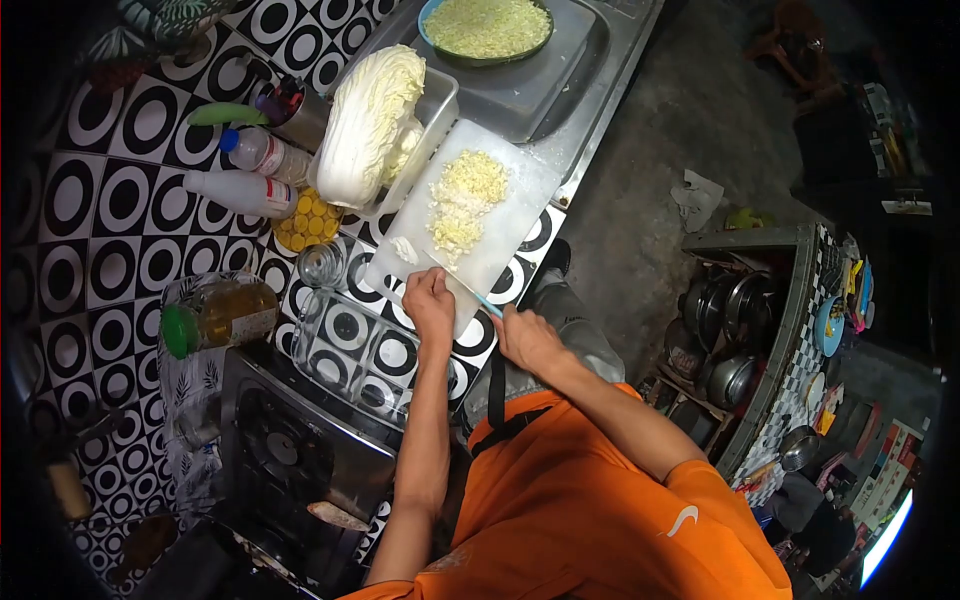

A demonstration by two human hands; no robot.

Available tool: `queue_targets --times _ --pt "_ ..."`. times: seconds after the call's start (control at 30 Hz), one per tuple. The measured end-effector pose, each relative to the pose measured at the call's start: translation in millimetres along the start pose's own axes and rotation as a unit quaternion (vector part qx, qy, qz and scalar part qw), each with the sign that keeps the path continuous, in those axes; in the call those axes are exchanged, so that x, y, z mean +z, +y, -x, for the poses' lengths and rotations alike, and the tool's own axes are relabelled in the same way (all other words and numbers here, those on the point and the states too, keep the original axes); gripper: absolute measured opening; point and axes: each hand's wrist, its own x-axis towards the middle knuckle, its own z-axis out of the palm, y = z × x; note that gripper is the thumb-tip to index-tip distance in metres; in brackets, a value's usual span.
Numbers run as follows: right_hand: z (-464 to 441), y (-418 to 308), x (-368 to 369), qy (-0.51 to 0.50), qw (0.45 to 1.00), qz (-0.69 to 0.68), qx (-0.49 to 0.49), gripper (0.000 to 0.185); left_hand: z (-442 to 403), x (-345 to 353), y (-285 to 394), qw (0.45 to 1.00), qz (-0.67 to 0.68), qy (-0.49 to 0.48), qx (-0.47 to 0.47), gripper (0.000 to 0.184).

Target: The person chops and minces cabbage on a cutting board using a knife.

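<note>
A knife with a light blue handle [488, 306] is in my right hand [532, 340], its thin blade slanting up and left over the white cutting board [515, 205]. My left hand [430, 302] rests at the board's near part, fingers curled together by the blade tip; whatever they hold is hidden. Just beyond the blade lies a pile of finely chopped pale cabbage [468, 195]. A small white piece [404, 249] sits apart from it, left of the pile. Left of the board, a large napa cabbage [370, 125] leans in a clear plastic container [437, 112].
A bowl of chopped cabbage [490, 28] stands on the steel sink [590, 75]. Bottles [240, 193], a yellow-filled jar [308, 222] and a glass jar [320, 262] line the left side. A stove [290, 450] is at lower left, and pots [735, 310] fill a shelf on the right.
</note>
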Motion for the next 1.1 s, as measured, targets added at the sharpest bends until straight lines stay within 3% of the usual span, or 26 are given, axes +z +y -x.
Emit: queue_targets --times 0.27,0.4,0.47,0.6,0.67,0.73,0.87,1.1 --pt "-13 -6 -15 -0.018 0.999 -0.027 -0.010 0.038 -8 -17 -3 0.995 0.062 -0.033 -0.064 0.017" --pt "4 10 -20 -0.038 0.998 0.013 -0.042 0.038 -35 -25 -7 0.996 0.011 0.066 -0.056 0.025" --pt "5 19 -17 -0.058 0.996 0.038 -0.054 0.038 -48 -27 -3 0.996 -0.059 0.062 -0.034 0.029" --pt "-11 18 -22 -0.045 0.998 0.043 -0.029 0.040 -56 -20 -22 0.999 -0.027 0.009 -0.029 0.033" --pt "-21 15 -28 -0.030 0.999 0.034 -0.019 0.040 -48 -21 -19 0.999 -0.016 -0.014 -0.032 0.031" --pt "-26 6 -35 -0.014 0.999 0.017 -0.030 0.037 -40 -23 -14 0.994 0.026 -0.103 -0.022 0.028" --pt "-24 -12 -38 -0.036 0.999 -0.010 -0.011 0.039 -26 -22 -10 0.988 0.026 -0.151 0.001 0.022" --pt "-6 -28 -28 -0.034 0.999 -0.013 0.038 0.039 -13 -10 -7 0.997 0.037 -0.074 0.007 0.016"
